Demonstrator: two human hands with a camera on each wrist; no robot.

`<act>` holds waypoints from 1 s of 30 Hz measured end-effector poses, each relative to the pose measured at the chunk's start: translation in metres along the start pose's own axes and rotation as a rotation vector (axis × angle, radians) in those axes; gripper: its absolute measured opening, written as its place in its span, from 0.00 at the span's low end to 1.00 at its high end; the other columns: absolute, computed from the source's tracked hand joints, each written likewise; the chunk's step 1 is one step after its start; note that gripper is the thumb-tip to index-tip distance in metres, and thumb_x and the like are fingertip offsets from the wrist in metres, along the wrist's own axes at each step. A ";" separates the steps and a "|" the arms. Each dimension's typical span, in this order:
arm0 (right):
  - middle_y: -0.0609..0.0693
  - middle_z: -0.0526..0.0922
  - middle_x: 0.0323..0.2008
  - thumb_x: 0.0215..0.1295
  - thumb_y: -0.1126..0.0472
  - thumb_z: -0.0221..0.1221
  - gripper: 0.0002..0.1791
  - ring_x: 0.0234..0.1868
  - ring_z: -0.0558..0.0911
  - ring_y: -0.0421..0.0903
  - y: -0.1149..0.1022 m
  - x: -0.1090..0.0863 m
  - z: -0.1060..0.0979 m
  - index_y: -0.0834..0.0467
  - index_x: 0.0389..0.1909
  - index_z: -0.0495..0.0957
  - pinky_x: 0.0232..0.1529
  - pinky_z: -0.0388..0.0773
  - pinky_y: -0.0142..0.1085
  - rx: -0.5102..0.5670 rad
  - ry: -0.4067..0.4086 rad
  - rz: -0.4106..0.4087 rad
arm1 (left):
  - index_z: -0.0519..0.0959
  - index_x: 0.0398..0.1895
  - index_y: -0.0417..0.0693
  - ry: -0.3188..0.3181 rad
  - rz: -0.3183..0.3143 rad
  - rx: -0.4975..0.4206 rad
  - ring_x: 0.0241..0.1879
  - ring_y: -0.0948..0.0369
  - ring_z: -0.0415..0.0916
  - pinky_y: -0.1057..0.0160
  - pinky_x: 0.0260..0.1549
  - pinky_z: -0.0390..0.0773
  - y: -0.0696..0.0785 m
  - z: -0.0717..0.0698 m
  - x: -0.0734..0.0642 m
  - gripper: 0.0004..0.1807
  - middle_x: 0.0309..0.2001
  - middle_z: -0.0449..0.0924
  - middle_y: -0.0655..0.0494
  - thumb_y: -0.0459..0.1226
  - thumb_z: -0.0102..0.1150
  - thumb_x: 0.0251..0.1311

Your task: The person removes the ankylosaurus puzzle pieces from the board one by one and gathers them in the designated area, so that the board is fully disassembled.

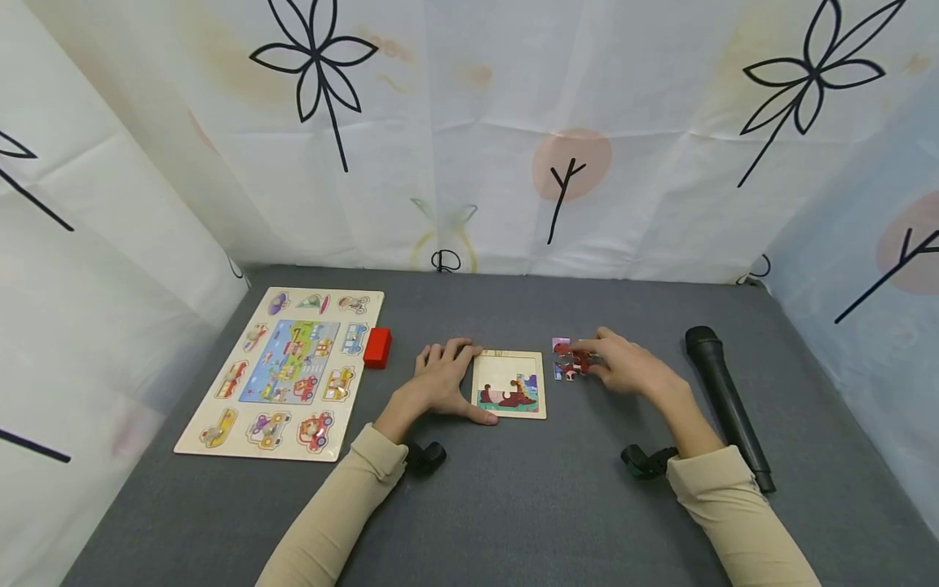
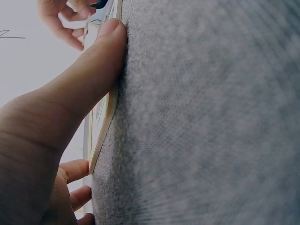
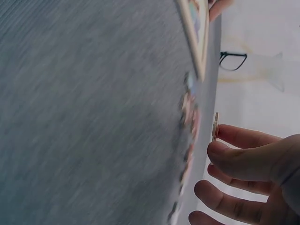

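Right grip (image 1: 622,364) pinches a puzzle piece (image 3: 215,126) beside the tray (image 1: 521,355) that the spread left grip (image 1: 445,386) touches.

Two hands (image 1: 443,385) (image 1: 629,364), two wrist cameras (image 1: 427,459) (image 1: 644,462), one small puzzle tray (image 1: 524,414), one large picture board (image 1: 288,408), one red block (image 1: 377,349), one black microphone (image 1: 726,399), several loose puzzle pieces (image 1: 569,372)

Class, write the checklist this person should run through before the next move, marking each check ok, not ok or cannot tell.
1. Is the frame steadied? Ok: the left hand touches its near and far edges.
2. Is a piece secure? Ok: the right hand pinches it.
3. Is that piece's picture known? Cannot tell: it shows edge-on.
4. Is there room in the frame? Ok: its upper part is bare.
5. Are the loose pieces all visible? Not ok: the right hand hides some.
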State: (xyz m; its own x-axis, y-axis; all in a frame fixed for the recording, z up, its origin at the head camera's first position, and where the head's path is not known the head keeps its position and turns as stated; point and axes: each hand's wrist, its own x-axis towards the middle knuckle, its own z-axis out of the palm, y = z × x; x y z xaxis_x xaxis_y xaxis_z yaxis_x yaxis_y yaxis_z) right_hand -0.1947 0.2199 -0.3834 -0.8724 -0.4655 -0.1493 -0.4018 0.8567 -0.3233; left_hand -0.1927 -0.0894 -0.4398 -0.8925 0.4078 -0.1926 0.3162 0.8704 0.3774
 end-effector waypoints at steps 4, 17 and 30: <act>0.58 0.77 0.43 0.69 0.70 0.61 0.24 0.35 0.73 0.47 0.008 -0.003 0.003 0.59 0.65 0.78 0.35 0.71 0.40 -0.013 -0.021 0.039 | 0.58 0.79 0.61 -0.004 0.002 -0.004 0.75 0.44 0.53 0.34 0.75 0.47 -0.001 0.000 0.001 0.63 0.80 0.51 0.51 0.69 0.76 0.38; 0.59 0.78 0.46 0.68 0.69 0.62 0.24 0.41 0.76 0.50 0.014 -0.005 0.009 0.60 0.64 0.78 0.44 0.76 0.51 -0.011 -0.054 0.075 | 0.58 0.79 0.62 -0.006 -0.003 -0.010 0.75 0.45 0.53 0.35 0.76 0.46 -0.001 0.001 0.000 0.64 0.80 0.51 0.51 0.69 0.76 0.37; 0.58 0.79 0.45 0.66 0.68 0.65 0.24 0.40 0.77 0.49 0.015 -0.006 0.011 0.60 0.63 0.79 0.42 0.78 0.49 -0.012 -0.028 0.051 | 0.59 0.79 0.62 -0.004 -0.002 -0.012 0.74 0.44 0.53 0.34 0.76 0.46 -0.001 0.001 0.000 0.63 0.80 0.51 0.51 0.69 0.77 0.37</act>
State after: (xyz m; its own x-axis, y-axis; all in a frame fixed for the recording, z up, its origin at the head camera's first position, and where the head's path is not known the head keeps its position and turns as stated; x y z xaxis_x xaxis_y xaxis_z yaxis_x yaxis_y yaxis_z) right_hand -0.1923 0.2328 -0.3977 -0.8839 -0.4270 -0.1909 -0.3607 0.8821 -0.3031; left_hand -0.1930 -0.0896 -0.4408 -0.8919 0.4071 -0.1968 0.3106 0.8679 0.3876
